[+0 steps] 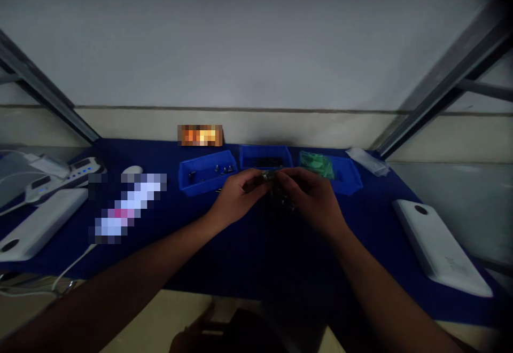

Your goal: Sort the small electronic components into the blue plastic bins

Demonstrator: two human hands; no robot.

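Observation:
My left hand [239,195] and my right hand [310,197] meet over the middle of the blue mat [256,241]. Both pinch a small dark part [269,178] with a shiny bit between their fingertips; the dim light hides its shape. The hands hover just in front of three blue bins: a left bin [206,172] with a few small dark pieces, a middle bin [265,157] with dark parts, and a right bin [344,174] with a green bag [316,164] in it.
A long white device [438,246] lies at the right of the mat, another [38,224] at the left with a white power strip [60,179] and cables behind it. A clear plastic bag [366,161] sits at the back right. A wall stands close behind.

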